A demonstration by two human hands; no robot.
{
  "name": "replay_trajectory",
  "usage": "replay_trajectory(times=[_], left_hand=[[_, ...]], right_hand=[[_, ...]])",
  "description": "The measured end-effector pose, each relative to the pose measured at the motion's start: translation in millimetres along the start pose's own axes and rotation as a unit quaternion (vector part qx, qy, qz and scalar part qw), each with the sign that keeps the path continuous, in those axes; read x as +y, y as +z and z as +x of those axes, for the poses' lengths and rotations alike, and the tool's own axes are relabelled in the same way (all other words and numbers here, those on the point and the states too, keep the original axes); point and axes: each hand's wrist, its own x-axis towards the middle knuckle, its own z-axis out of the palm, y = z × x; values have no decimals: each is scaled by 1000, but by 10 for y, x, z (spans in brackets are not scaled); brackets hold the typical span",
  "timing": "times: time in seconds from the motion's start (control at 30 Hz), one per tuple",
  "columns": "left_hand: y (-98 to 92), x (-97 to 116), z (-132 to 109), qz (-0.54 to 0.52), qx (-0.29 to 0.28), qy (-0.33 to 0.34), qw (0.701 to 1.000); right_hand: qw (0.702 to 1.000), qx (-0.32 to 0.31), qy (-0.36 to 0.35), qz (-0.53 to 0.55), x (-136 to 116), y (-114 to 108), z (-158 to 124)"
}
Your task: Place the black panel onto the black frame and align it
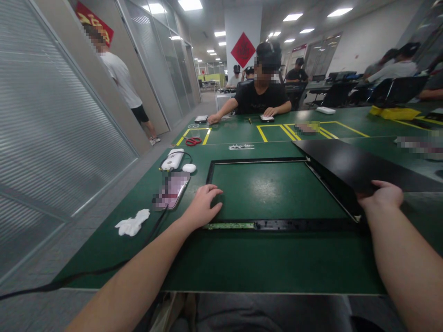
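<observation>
A thin black rectangular frame (304, 226), like a monitor bezel, lies flat on the green table. A green circuit strip (231, 226) runs along the left part of its near side. My left hand (205, 206) rests over the frame's left side, thumb and fingers apart; whether they touch it underneath is hidden. At the right, my right hand (383, 194) grips the near edge of a large flat black panel (356, 161). This panel tilts up beside the frame's right side, and my fingers under it are partly hidden.
On the left lie a phone (176, 186), a white power bank (173, 159), a white earbud case (189, 168) and crumpled tissue (133, 223). Red scissors (193, 141) and small pieces (241, 147) lie farther back. Across the table sits a person (263, 94). A black cable (114, 267) crosses the left corner.
</observation>
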Motion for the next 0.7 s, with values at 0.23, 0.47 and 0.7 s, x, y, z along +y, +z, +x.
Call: replay_trajectory(times=[0.23,0.47,0.7], left_hand=[[-5,17,4,0,-4,5,1000],[17,-10,1,2,-2,10,1000],[-14,17,11,0,-12,10,1000]], right_hand=[[994,57,73,52,-39,16,-113],[993,55,83,59,-60,36,-132],[992,55,90,63,-65,40,-160]])
